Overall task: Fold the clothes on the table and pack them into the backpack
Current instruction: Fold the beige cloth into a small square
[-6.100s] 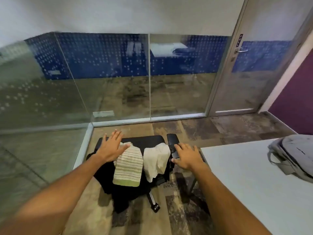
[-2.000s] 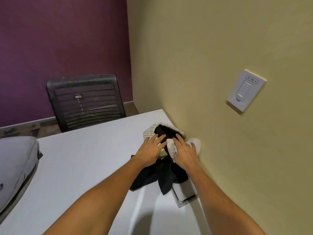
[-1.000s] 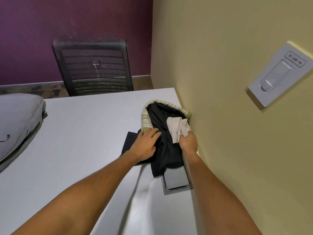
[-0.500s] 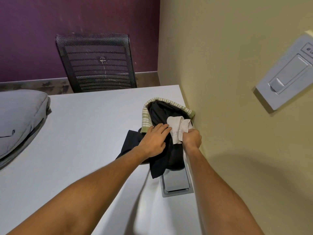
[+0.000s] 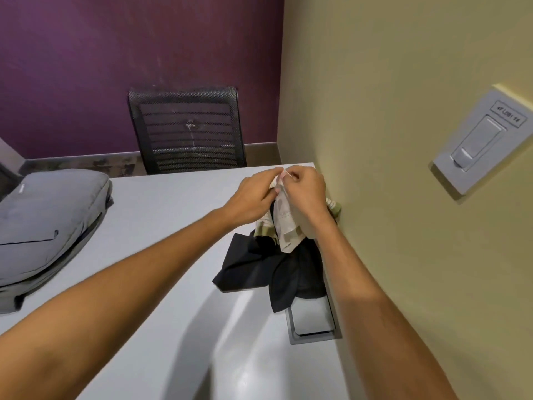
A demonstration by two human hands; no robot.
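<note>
White cloth (image 5: 284,220) hangs from both hands, lifted off the pile so it can drop open & be sorted before folding. Left hand (image 5: 253,197) and right hand (image 5: 305,192) meet at its top edge, each pinching the fabric w/ fingertips, prob. hunting for a hem or corner to spread it. Rest of the cloth dangles below the knuckles, lower end touching the heap.

Under the hands: striped garment (image 5: 264,229), mostly hidden, and black garment (image 5: 259,267) sprawled toward the wrists, one flap lying over the cable hatch (image 5: 313,321) set in the table (image 5: 161,226). Pile sits right of the right hand's wrist line, against the wall, leaving bare tabletop left of the left hand, likely the folding area.

Backpack (image 5: 43,226) lies flat well left of the left forearm, apart from the clothes; can't tell if it's unzipped. Nothing folded yet.
</note>
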